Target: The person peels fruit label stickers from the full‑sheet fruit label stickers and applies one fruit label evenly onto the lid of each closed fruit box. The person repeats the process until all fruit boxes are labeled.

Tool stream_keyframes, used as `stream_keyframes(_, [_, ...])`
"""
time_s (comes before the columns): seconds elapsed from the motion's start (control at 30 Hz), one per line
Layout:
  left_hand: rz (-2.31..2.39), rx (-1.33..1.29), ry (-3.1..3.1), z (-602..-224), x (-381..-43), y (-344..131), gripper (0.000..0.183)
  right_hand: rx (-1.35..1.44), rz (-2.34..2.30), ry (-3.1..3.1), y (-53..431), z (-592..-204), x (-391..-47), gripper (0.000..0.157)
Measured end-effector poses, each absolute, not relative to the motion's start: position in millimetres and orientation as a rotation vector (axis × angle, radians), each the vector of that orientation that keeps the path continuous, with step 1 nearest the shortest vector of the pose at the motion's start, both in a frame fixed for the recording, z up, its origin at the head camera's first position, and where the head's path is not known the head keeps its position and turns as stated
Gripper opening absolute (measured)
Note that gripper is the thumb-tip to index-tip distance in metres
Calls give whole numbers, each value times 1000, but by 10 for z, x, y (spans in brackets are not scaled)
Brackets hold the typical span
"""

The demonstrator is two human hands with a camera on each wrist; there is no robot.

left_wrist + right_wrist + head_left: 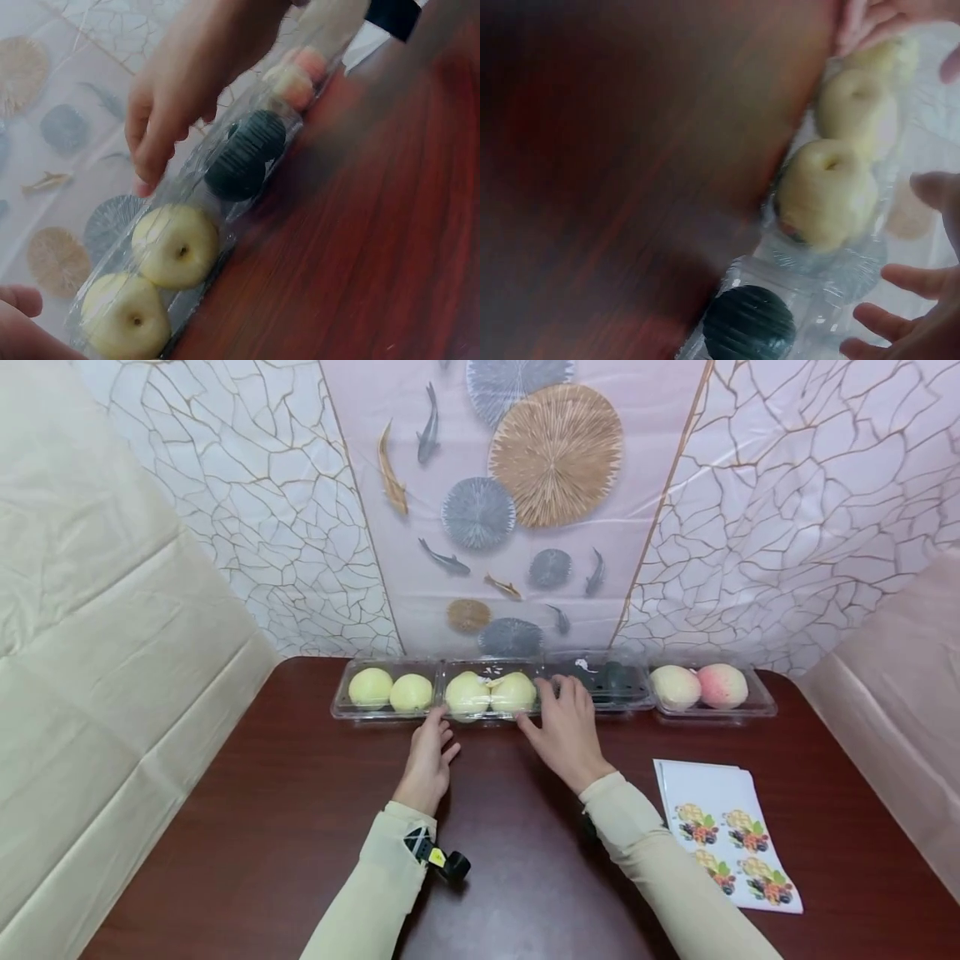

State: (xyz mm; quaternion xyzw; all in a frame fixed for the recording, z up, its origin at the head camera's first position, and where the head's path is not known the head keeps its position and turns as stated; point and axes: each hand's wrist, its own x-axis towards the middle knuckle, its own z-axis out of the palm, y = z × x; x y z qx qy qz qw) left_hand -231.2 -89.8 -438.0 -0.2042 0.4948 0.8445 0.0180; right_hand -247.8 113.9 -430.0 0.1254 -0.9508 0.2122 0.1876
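A clear plastic box [495,718] with two round, pale yellow fruits [467,695] lies in a row of similar boxes at the table's far edge. My left hand [426,764] is at its front left corner, fingers loosely extended. Over its right end is my right hand [566,731], with fingers and thumb spread. Whether either hand presses the plastic, I cannot tell. In the left wrist view, the right hand [187,82] is above the wrap and the pale fruits [176,246] show stem hollows. The right wrist view shows its spread fingers beside the box.
Left of it stands another box with yellow fruits [371,687]. To the right are a box of dark green fruits [615,678] and one with peaches [722,686]. White sheets [712,785] printed with fruit pictures lie at the right. A patterned backdrop [480,602] rises behind.
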Motion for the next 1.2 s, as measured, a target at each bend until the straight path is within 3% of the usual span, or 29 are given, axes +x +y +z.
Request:
stream_keyframes(0.3, [2551, -638, 1523, -4370, -2418, -929, 64, 390, 378, -2852, 1077, -4313, -2630, 83])
stream_keyframes(0.53, [2443, -560, 1646, -4409, -2381, -890, 57, 361, 245, -2885, 1062, -4351, -2584, 79])
stream_keyframes(1.2, [2253, -423, 1772, -4414, -2226, -1151, 70, 608, 154, -2648, 930, -4370, -2318, 64])
